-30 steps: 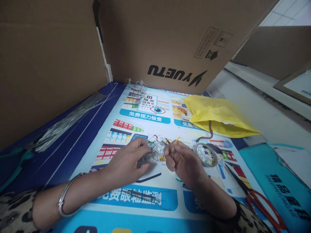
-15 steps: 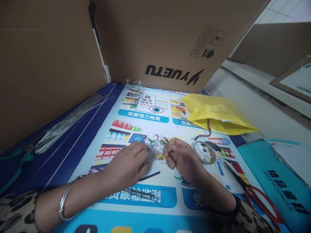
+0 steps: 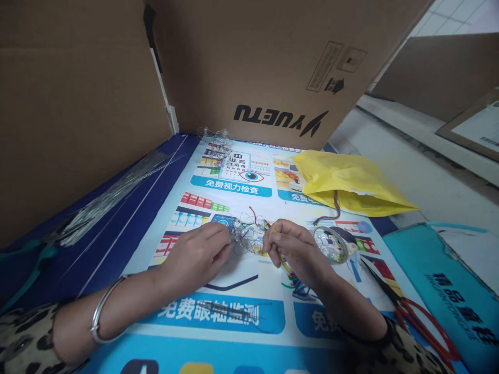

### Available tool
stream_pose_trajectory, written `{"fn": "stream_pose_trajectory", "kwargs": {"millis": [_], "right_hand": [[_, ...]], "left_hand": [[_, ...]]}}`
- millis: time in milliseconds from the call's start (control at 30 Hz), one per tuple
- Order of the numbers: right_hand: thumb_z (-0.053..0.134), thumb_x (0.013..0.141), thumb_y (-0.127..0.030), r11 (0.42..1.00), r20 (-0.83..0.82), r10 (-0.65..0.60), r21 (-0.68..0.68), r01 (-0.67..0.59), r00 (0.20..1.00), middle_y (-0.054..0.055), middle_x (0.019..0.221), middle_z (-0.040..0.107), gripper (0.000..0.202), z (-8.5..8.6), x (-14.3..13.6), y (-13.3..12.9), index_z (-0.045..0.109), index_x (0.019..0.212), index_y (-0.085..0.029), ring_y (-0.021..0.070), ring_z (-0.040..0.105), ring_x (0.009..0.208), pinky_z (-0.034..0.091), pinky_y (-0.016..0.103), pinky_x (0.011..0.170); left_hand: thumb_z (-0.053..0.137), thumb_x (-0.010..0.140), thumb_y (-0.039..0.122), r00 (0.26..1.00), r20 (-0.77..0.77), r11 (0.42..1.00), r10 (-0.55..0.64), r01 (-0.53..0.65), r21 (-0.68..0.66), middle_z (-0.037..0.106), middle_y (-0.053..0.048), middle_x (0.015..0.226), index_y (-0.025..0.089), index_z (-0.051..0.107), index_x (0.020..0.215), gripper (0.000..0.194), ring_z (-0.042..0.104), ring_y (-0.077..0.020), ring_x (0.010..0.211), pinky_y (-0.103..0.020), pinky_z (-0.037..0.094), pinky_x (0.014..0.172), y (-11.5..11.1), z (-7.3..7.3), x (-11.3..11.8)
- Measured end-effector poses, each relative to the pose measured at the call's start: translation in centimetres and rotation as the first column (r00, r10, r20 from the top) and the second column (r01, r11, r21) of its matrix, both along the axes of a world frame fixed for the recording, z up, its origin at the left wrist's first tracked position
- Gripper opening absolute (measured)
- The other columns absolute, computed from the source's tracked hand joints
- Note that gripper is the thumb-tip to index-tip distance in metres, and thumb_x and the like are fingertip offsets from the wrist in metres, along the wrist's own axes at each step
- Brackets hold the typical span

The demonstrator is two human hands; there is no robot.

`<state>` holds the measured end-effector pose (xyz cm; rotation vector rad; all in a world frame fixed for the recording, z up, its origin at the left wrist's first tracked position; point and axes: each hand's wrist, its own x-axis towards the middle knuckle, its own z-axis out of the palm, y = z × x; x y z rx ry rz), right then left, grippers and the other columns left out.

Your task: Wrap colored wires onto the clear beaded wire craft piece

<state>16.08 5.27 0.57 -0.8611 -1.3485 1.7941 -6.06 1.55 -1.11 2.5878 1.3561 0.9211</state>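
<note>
My left hand (image 3: 200, 250) is closed at the left edge of a loose tangle of thin wire (image 3: 246, 236) with bits of coloured thread in it. The fingertips pinch the wire. On the tangle's right side, my right hand (image 3: 293, 250) is closed with thumb and fingers pressed together. A yellow thread (image 3: 287, 266) runs out below its fingers. A small dark point shows at its fingertips, too small to name. Under the right wrist lies a bundle of coloured threads (image 3: 302, 288), partly hidden. A clear round roll (image 3: 330, 245) sits just right of this hand.
Red-handled scissors (image 3: 419, 322) and a teal packet (image 3: 440, 280) lie at right, a yellow bag (image 3: 351, 179) behind them. More wire tangles (image 3: 218, 145) sit at the back. Straight wires (image 3: 113, 200) and green-handled scissors (image 3: 35, 265) are at left. Cardboard (image 3: 273, 62) walls the back.
My left hand has shifted slightly left, so more of the wire tangle shows. The right hand stays nearly in place, and more of the yellow thread and coloured bundle is visible below it.
</note>
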Motion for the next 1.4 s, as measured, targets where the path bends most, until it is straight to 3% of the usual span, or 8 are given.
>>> {"fn": "stream_pose_trajectory", "kwargs": {"millis": [200, 467, 733, 1000, 1233, 1400], "right_hand": [[0.053, 0.085, -0.023, 0.998, 0.080, -0.012, 0.070, 0.007, 0.997, 0.000, 0.067, 0.063, 0.016, 0.1, 0.1, 0.1, 0.058, 0.071, -0.017, 0.0075, 0.047, 0.047, 0.035, 0.024, 0.053], [0.051, 0.084, -0.029, 0.988, 0.266, -0.055, 0.155, 0.014, 0.962, -0.003, 0.051, 0.054, 0.020, 1.5, -0.1, -0.1, 0.059, 0.070, -0.017, 0.0092, 0.046, 0.048, 0.036, 0.024, 0.052], [0.053, 0.084, -0.031, 0.974, 0.304, -0.095, 0.225, 0.025, 0.948, 0.000, 0.071, 0.063, 0.018, 2.3, 0.3, 0.4, 0.058, 0.072, -0.018, 0.0102, 0.046, 0.056, 0.038, 0.024, 0.055], [0.051, 0.087, -0.032, 0.947, 0.323, -0.128, 0.322, 0.018, 0.938, 0.001, 0.074, 0.063, 0.020, 2.6, 0.7, 0.7, 0.059, 0.074, -0.020, 0.0128, 0.047, 0.063, 0.038, 0.028, 0.063], [0.054, 0.086, -0.032, 0.948, 0.264, -0.166, 0.308, 0.081, 0.950, 0.000, 0.074, 0.063, 0.017, 2.3, 1.0, 0.9, 0.058, 0.075, -0.020, 0.0124, 0.049, 0.064, 0.039, 0.026, 0.061], [0.053, 0.085, -0.032, 0.945, 0.278, -0.177, 0.316, 0.084, 0.944, 0.000, 0.073, 0.063, 0.017, 2.4, 1.1, 1.1, 0.058, 0.074, -0.020, 0.0127, 0.049, 0.066, 0.039, 0.026, 0.061]], "left_hand": [[0.049, 0.086, 0.016, 0.995, 0.094, 0.999, 0.033, -0.030, -0.035, 0.061, -0.003, 0.078, 0.017, 0.057, 0.080, 0.010, 0.057, -0.0146, 0.074, -0.027, 0.046, 0.065, 0.3, 0.3, -0.3], [0.051, 0.087, 0.021, 0.988, 0.135, 0.994, 0.077, -0.065, -0.091, 0.061, -0.002, 0.074, 0.017, 0.057, 0.078, 0.012, 0.056, -0.0134, 0.069, -0.026, 0.044, 0.062, 0.7, 0.5, -0.6], [0.052, 0.086, 0.024, 0.973, 0.182, 0.987, 0.143, -0.125, -0.103, 0.062, -0.002, 0.073, 0.017, 0.060, 0.078, 0.013, 0.054, -0.0122, 0.065, -0.023, 0.041, 0.056, 1.3, 1.4, -1.1], [0.053, 0.084, 0.021, 0.955, 0.234, 0.976, 0.185, -0.151, -0.155, 0.059, 0.000, 0.068, 0.017, 0.057, 0.071, 0.014, 0.051, -0.0109, 0.061, -0.023, 0.040, 0.056, 1.9, 2.2, -1.0], [0.056, 0.081, 0.025, 0.914, 0.297, 0.943, 0.276, -0.197, -0.267, 0.059, 0.001, 0.064, 0.017, 0.058, 0.067, 0.016, 0.050, -0.0106, 0.058, -0.023, 0.039, 0.055, 2.6, 2.6, -0.5], [0.054, 0.082, 0.031, 0.876, 0.383, 0.910, 0.293, -0.132, -0.393, 0.059, 0.000, 0.066, 0.017, 0.055, 0.066, 0.021, 0.052, -0.0126, 0.064, -0.024, 0.040, 0.059, 3.0, 3.1, -0.4]]}}
